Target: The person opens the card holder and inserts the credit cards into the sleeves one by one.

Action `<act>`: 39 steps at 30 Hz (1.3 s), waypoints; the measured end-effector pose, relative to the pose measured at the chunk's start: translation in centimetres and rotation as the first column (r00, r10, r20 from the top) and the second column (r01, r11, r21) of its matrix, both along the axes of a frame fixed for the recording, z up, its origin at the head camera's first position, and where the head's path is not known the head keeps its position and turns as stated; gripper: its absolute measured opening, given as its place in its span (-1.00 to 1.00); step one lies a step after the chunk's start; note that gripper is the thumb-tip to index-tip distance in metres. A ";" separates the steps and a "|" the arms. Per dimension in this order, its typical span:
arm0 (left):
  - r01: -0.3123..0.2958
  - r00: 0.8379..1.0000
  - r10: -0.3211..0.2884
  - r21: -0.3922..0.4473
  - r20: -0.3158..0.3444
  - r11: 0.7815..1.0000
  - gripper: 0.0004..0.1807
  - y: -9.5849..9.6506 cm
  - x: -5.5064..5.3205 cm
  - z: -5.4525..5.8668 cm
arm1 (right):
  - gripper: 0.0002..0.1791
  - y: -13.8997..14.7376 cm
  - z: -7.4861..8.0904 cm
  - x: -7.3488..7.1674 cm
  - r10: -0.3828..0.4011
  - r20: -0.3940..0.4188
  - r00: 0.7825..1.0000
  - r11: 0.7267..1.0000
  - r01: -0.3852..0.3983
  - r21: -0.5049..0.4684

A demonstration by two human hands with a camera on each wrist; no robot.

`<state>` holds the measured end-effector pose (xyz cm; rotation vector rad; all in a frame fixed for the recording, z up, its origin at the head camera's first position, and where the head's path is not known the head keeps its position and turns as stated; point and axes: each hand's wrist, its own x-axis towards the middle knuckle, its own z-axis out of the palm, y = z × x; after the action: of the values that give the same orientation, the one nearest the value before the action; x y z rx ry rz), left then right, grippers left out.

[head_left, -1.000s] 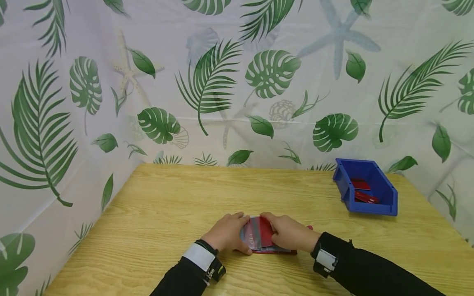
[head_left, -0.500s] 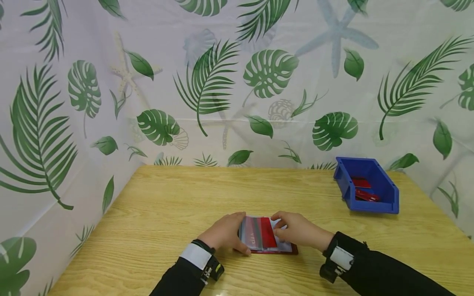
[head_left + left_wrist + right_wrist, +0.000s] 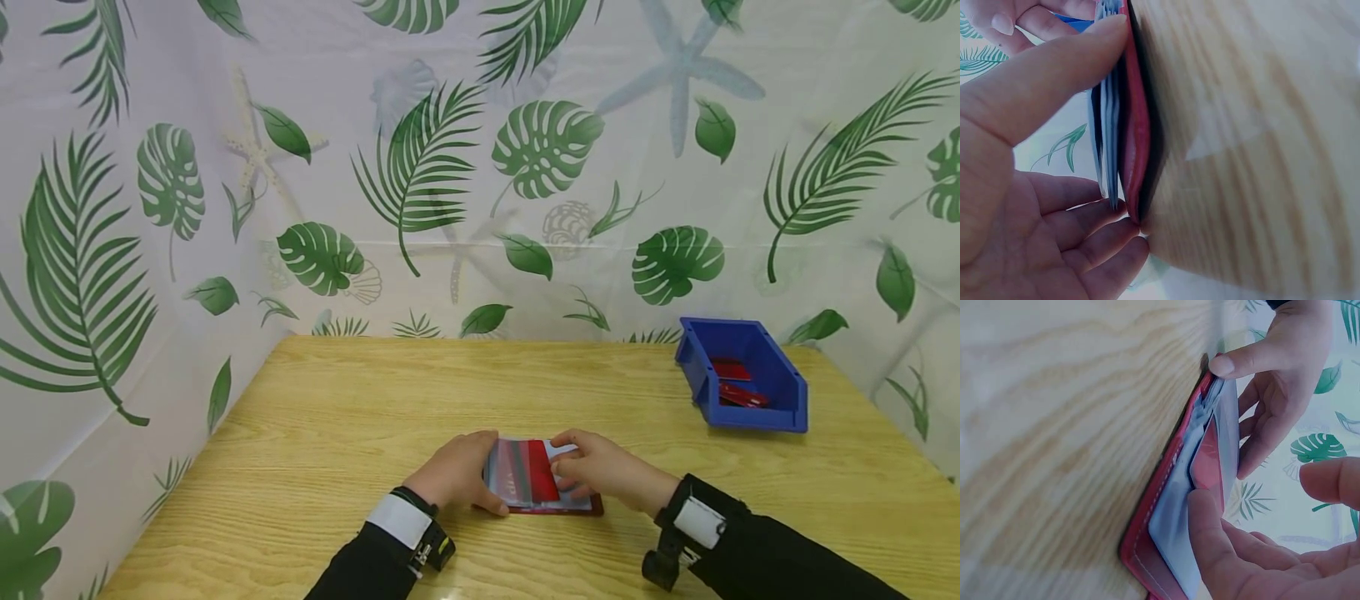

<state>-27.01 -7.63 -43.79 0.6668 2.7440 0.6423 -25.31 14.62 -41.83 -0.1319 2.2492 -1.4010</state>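
The right hand (image 3: 611, 473) has drawn back a little toward the right end of the holder (image 3: 597, 505), and the red card (image 3: 542, 471), which it partly covered one second ago, is now more visible. The card lies over the middle of the holder: its left part seems to be under the clear pocket (image 3: 510, 467), its right part is uncovered. So I judge that the card is inserted only partly.

The right hand is half open and grips nothing; one fingertip (image 3: 1200, 500) touches the card's free edge or is very near to it, while another digit stands apart. The left hand (image 3: 453, 475) holds the left end of the holder, between thumb and fingers.

The holder has a red cover, with pale stitching along its edge, and looks like leather. Its thin pages (image 3: 1110, 144) are flexible and slightly fanned. The card is flat, smooth and stiff-looking. Under the holder, the table (image 3: 375, 400) shows wood grain; behind and to the right stands a blue bin (image 3: 765, 419), probably plastic, with red pieces (image 3: 742, 395) inside.
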 end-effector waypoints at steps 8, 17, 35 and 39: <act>0.004 1.000 -0.004 -0.022 0.002 1.000 0.10 0.1 -0.1 -0.2 | -0.42 0.3 -0.4 0.2 0.034 0.074 0.997 0.986 -0.021 -0.166; 0.006 1.000 -0.006 -0.033 0.002 0.999 0.10 0.0 0.1 -0.1 | -0.50 -0.5 -1.0 0.6 0.052 0.063 0.997 0.977 -0.038 -0.208; 0.000 1.000 0.000 0.035 0.000 0.999 0.09 -0.3 0.0 0.0 | -0.43 -1.4 -0.5 0.9 -0.057 0.163 0.985 0.937 0.109 -0.332; 0.005 1.000 -0.005 0.033 0.000 0.999 0.08 -0.1 0.2 -0.1 | -0.43 -1.4 -0.5 1.1 -0.082 0.187 0.979 0.925 0.144 -0.352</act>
<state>-26.82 -7.74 -43.89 0.6801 2.7365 0.6882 -24.17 13.20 -42.33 -0.0027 1.8663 -1.8107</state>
